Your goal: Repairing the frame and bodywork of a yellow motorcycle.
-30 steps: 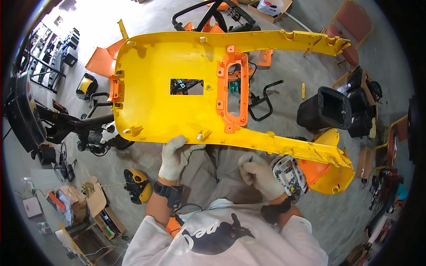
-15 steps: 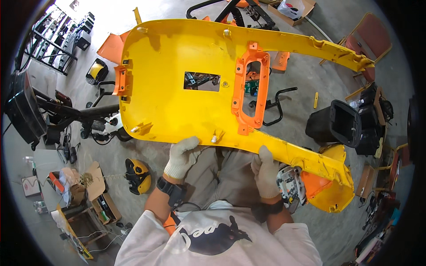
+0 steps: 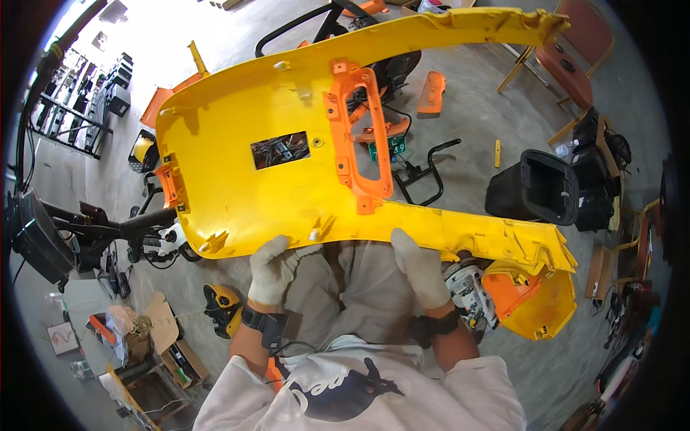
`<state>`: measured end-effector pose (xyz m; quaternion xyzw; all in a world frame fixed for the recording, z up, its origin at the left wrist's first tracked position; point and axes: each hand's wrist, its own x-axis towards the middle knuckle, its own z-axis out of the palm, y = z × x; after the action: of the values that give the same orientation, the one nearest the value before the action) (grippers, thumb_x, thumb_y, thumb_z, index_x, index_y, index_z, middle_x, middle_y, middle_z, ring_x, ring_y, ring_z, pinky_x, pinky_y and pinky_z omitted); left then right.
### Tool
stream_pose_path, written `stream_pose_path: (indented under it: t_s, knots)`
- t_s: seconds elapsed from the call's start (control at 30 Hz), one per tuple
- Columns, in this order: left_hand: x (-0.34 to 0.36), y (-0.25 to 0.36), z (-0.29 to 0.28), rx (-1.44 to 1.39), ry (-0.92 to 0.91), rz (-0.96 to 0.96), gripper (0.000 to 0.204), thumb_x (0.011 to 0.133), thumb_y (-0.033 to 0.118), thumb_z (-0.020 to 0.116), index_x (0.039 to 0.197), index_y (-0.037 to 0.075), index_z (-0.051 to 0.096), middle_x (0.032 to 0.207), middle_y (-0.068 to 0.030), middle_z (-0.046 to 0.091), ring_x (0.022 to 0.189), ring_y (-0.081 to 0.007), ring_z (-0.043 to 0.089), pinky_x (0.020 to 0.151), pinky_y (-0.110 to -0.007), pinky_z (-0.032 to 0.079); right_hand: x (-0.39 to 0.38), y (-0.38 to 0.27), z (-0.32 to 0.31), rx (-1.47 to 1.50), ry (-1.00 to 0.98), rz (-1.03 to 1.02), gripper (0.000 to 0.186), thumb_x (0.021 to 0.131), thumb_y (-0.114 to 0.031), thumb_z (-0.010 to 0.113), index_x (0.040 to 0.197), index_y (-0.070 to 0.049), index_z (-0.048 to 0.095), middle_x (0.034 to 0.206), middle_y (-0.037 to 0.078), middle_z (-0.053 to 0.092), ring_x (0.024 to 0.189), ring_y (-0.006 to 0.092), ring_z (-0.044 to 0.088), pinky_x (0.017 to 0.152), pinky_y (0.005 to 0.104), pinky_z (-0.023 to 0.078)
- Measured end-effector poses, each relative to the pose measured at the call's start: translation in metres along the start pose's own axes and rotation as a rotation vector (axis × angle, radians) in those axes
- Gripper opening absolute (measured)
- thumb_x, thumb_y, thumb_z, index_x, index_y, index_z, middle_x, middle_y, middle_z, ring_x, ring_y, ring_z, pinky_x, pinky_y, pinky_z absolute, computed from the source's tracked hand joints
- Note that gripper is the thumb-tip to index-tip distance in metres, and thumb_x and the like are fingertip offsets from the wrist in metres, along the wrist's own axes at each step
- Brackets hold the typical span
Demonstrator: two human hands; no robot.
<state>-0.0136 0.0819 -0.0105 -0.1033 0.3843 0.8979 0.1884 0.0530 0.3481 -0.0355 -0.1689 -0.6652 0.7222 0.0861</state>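
Observation:
A large yellow plastic body panel (image 3: 215, 190) spans the space in front of me, with clips and ribs on the side I see. It has a rectangular cutout and two long arms reaching right. An orange bracket frame (image 3: 338, 122) is fixed across it at the base of those arms. My left hand (image 3: 273, 271), in a white knit glove, grips its near edge, thumb on top. Farther right, my gloved right hand (image 3: 420, 271) holds the same edge where the near arm starts. The fingers of both hands are partly hidden beneath the panel.
To the right are a black bin (image 3: 507, 190) and a red chair (image 3: 586, 39). A yellow-and-orange shell (image 3: 550, 309) lies beside my right arm. Black handlebars and mirror (image 3: 43, 237) stand at left. An orange piece (image 3: 431, 93) and black tube frame (image 3: 435, 179) rest on the floor beyond.
The panel has shifted left and turned counterclockwise in view, its far arm swinging up and away. Both hands keep their hold on the near edge. The view has turned slightly too.

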Motion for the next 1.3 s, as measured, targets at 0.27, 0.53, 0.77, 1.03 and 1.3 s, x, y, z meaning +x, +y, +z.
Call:
stream_pose_path:
  t_s: [0.27, 0.53, 0.77, 1.03, 1.3]
  knots:
    - [0.010, 0.009, 0.006, -0.031, 0.094, 0.049, 0.054, 0.085, 0.009, 0.061, 0.137, -0.005, 0.049, 0.130, -0.0224, 0.063, 0.117, -0.0414, 0.065, 0.091, -0.056, 0.061, 0.011, -0.036, -0.016, -0.180, -0.253, 0.007, 0.041, 0.095, -0.025, 0.070, 0.129, -0.001, 0.063, 0.124, 0.007, 0.068, 0.112, 0.0198, 0.064, 0.099, 0.0351, 0.048]
    - [0.031, 0.015, 0.004, -0.113, 0.028, 0.043, 0.053, 0.088, 0.010, 0.059, 0.137, -0.005, 0.049, 0.131, -0.0239, 0.062, 0.117, -0.0397, 0.065, 0.091, -0.053, 0.062, -0.016, -0.033, -0.067, -0.191, -0.054, 0.526, 0.032, 0.099, -0.032, 0.058, 0.112, -0.004, 0.069, 0.071, 0.000, 0.059, 0.057, 0.0125, 0.053, 0.056, 0.0271, 0.044]
    - [0.044, 0.014, 0.001, -0.112, -0.057, 0.035, 0.051, 0.088, 0.008, 0.059, 0.135, -0.009, 0.049, 0.130, -0.0249, 0.063, 0.118, -0.0408, 0.064, 0.093, -0.053, 0.061, -0.062, 0.093, -0.142, 0.010, 0.172, 0.797, 0.021, 0.096, -0.033, 0.060, 0.092, -0.013, 0.067, 0.065, -0.002, 0.056, 0.050, 0.0107, 0.049, 0.047, 0.0272, 0.040]
    - [0.020, 0.008, -0.020, -0.092, -0.075, 0.017, 0.045, 0.091, 0.009, 0.058, 0.131, -0.011, 0.055, 0.130, -0.0240, 0.064, 0.119, -0.0401, 0.064, 0.098, -0.055, 0.056, -0.129, 0.292, -0.221, -1.789, -0.850, 0.290, 0.028, 0.093, -0.018, 0.054, 0.107, -0.008, 0.076, 0.109, 0.017, 0.075, 0.100, 0.0320, 0.073, 0.085, 0.0468, 0.056]
    - [0.019, 0.016, -0.031, -0.156, -0.113, -0.091, 0.044, 0.094, 0.009, 0.053, 0.132, -0.014, 0.052, 0.135, -0.0248, 0.060, 0.125, -0.0407, 0.060, 0.104, -0.054, 0.053, -0.157, 0.300, -0.203, -1.953, -1.029, 0.201, 0.031, 0.085, -0.033, 0.061, 0.103, -0.016, 0.078, 0.110, 0.013, 0.073, 0.105, 0.0357, 0.067, 0.094, 0.0538, 0.049]
